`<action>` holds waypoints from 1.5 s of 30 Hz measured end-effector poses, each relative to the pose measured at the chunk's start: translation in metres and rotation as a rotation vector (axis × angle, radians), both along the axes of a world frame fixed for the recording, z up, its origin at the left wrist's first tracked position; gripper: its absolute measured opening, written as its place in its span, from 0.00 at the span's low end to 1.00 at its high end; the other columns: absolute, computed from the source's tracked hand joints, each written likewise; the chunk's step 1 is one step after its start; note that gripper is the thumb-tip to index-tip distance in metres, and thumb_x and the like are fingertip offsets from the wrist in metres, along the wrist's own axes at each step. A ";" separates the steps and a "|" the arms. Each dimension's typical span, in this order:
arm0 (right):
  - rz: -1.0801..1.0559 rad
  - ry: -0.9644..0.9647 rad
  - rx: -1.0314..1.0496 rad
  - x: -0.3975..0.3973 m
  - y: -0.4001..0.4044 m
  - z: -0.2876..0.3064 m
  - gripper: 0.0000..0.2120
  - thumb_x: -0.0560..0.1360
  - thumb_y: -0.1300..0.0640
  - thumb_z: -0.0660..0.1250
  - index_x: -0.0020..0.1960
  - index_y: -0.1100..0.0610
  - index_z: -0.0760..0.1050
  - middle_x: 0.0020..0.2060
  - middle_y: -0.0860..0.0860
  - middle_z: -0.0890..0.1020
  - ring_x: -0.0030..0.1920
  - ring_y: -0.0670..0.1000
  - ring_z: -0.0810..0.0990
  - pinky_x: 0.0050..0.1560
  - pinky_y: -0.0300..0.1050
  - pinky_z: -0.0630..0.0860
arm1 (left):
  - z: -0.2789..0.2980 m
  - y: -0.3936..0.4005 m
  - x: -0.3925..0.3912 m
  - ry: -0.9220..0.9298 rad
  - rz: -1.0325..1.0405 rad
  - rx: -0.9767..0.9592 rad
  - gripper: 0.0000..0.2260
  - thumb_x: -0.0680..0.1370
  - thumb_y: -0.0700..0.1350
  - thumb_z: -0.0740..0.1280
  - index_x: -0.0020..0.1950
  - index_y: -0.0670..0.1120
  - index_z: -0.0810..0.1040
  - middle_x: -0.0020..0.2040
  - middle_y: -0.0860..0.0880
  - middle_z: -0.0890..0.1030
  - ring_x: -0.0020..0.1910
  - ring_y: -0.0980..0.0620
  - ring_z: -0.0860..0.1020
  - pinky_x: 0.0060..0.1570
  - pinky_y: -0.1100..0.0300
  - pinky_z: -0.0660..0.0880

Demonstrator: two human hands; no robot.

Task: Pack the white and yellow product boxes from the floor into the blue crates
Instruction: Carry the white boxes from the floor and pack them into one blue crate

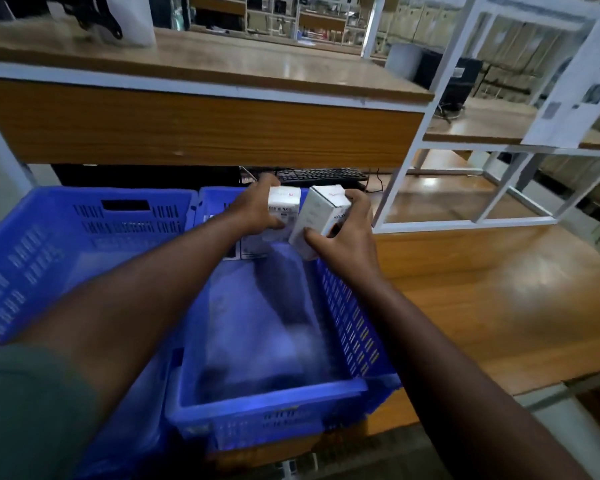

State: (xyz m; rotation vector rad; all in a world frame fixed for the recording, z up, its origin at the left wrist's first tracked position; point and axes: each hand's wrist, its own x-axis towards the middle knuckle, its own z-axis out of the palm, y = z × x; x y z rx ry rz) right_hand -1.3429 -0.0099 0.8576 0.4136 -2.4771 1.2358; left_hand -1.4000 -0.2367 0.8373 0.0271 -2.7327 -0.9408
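Your two hands meet at frame centre, over the far end of the right crate (354, 327). Left hand (257, 211) grips box 1 (284, 209) w/ curled fingers, thumb on its near face; the box stands upright. Right hand (343, 233) grips box 2 (321, 216), fingers over the top right edge, thumb on the lower corner; it's tilted, top leaning right. The 2 boxes sit just beside each other; can't tell if they touch.

Room: the right crate's floor is open from its near rim up to approx the far end, where more white packs (253, 247) sit low below your left hand; count unclear, blurred. The left crate (84, 220) fills lower left, its wall touching the right crate's. A shelf (201, 129) edge overhangs above the crates' far end, so headroom there's tight. Lower right, the wood bench (482, 299) lies open beside the crate.

Count: 2 crates, 2 held boxes, 1 keyboard (323, 174) under the shelf, behind the boxes.

Materials: crates are blue plastic, rectangular, slotted walls, handle cut-out on the left one. Boxes are white card w/ dark print, tall oblongs. Shelf is wood-grain panel in a white metal frame (413, 161). Bench is glossy wood. A printed sheet (575, 95) hangs upper right.
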 end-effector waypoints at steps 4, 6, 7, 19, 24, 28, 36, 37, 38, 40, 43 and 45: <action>0.084 -0.052 0.033 -0.018 -0.002 -0.007 0.44 0.63 0.45 0.77 0.72 0.46 0.58 0.65 0.50 0.71 0.59 0.54 0.79 0.54 0.57 0.82 | -0.018 0.007 -0.017 -0.087 0.046 -0.102 0.38 0.64 0.50 0.82 0.68 0.51 0.66 0.63 0.43 0.79 0.60 0.42 0.79 0.55 0.49 0.77; 0.097 -0.061 0.025 -0.027 -0.005 -0.013 0.44 0.65 0.46 0.79 0.74 0.48 0.58 0.66 0.50 0.70 0.62 0.54 0.77 0.56 0.57 0.81 | -0.025 0.013 -0.025 -0.100 0.086 -0.165 0.35 0.66 0.52 0.80 0.66 0.52 0.65 0.62 0.42 0.79 0.61 0.40 0.79 0.55 0.46 0.78; 0.091 -0.065 0.015 -0.032 -0.006 -0.016 0.45 0.66 0.46 0.79 0.74 0.49 0.58 0.66 0.50 0.70 0.63 0.53 0.77 0.57 0.57 0.81 | -0.029 0.016 -0.029 -0.095 0.095 -0.191 0.33 0.68 0.53 0.79 0.66 0.51 0.66 0.61 0.41 0.79 0.60 0.38 0.78 0.54 0.46 0.78; 0.020 -0.040 -0.039 -0.064 -0.002 -0.044 0.39 0.65 0.43 0.78 0.69 0.48 0.64 0.61 0.49 0.76 0.61 0.54 0.76 0.58 0.57 0.78 | -0.083 0.011 -0.067 -0.083 0.151 -0.509 0.35 0.62 0.55 0.81 0.66 0.53 0.73 0.70 0.47 0.74 0.69 0.42 0.71 0.65 0.48 0.71; -0.070 -0.088 -0.242 -0.071 0.006 -0.049 0.42 0.66 0.37 0.77 0.72 0.45 0.59 0.66 0.48 0.73 0.66 0.52 0.75 0.62 0.56 0.79 | -0.104 0.010 -0.073 -0.073 0.208 -0.698 0.30 0.67 0.53 0.78 0.67 0.51 0.76 0.77 0.44 0.66 0.72 0.40 0.68 0.69 0.46 0.66; -0.039 -0.081 -0.242 -0.069 0.005 -0.050 0.40 0.67 0.41 0.78 0.72 0.44 0.59 0.67 0.48 0.69 0.66 0.52 0.74 0.59 0.53 0.82 | -0.102 0.022 -0.077 -0.102 0.239 -0.830 0.24 0.72 0.51 0.75 0.66 0.47 0.77 0.75 0.41 0.68 0.72 0.39 0.67 0.71 0.45 0.64; -0.082 -0.029 -0.379 -0.061 0.010 -0.037 0.44 0.70 0.40 0.78 0.79 0.40 0.58 0.69 0.50 0.66 0.67 0.49 0.74 0.56 0.37 0.82 | -0.107 0.020 -0.078 -0.005 0.126 -0.811 0.21 0.77 0.44 0.70 0.70 0.46 0.75 0.71 0.40 0.73 0.74 0.36 0.65 0.74 0.43 0.57; -0.074 -0.027 -0.355 -0.063 0.011 -0.033 0.44 0.70 0.40 0.78 0.79 0.41 0.59 0.69 0.50 0.66 0.65 0.47 0.74 0.51 0.28 0.78 | -0.106 0.020 -0.078 0.005 0.128 -0.801 0.20 0.77 0.44 0.69 0.69 0.46 0.75 0.70 0.40 0.73 0.73 0.36 0.66 0.75 0.44 0.56; -0.066 -0.026 -0.324 -0.066 0.012 -0.029 0.43 0.70 0.41 0.79 0.79 0.41 0.60 0.69 0.51 0.66 0.64 0.47 0.75 0.48 0.22 0.75 | -0.105 0.020 -0.078 0.006 0.122 -0.773 0.22 0.76 0.44 0.70 0.70 0.46 0.74 0.71 0.40 0.73 0.73 0.37 0.67 0.75 0.44 0.56; -0.065 0.003 -0.253 -0.075 0.012 -0.020 0.42 0.70 0.40 0.79 0.78 0.44 0.63 0.69 0.51 0.66 0.64 0.48 0.75 0.48 0.21 0.73 | -0.102 0.019 -0.075 0.005 0.092 -0.682 0.30 0.74 0.49 0.73 0.75 0.48 0.70 0.73 0.42 0.71 0.74 0.39 0.65 0.74 0.44 0.54; -0.102 0.057 -0.127 -0.089 0.003 -0.005 0.40 0.68 0.35 0.78 0.73 0.49 0.67 0.69 0.51 0.65 0.64 0.51 0.75 0.51 0.34 0.77 | -0.087 0.014 -0.063 0.050 -0.014 -0.473 0.39 0.71 0.57 0.76 0.78 0.50 0.65 0.76 0.45 0.67 0.76 0.44 0.63 0.72 0.47 0.56; -0.122 0.109 -0.020 -0.091 -0.008 -0.001 0.39 0.67 0.34 0.77 0.69 0.52 0.69 0.67 0.51 0.67 0.63 0.51 0.75 0.52 0.40 0.79 | -0.066 0.014 -0.049 0.084 -0.180 -0.161 0.41 0.69 0.56 0.79 0.78 0.52 0.65 0.74 0.48 0.70 0.72 0.51 0.67 0.67 0.54 0.64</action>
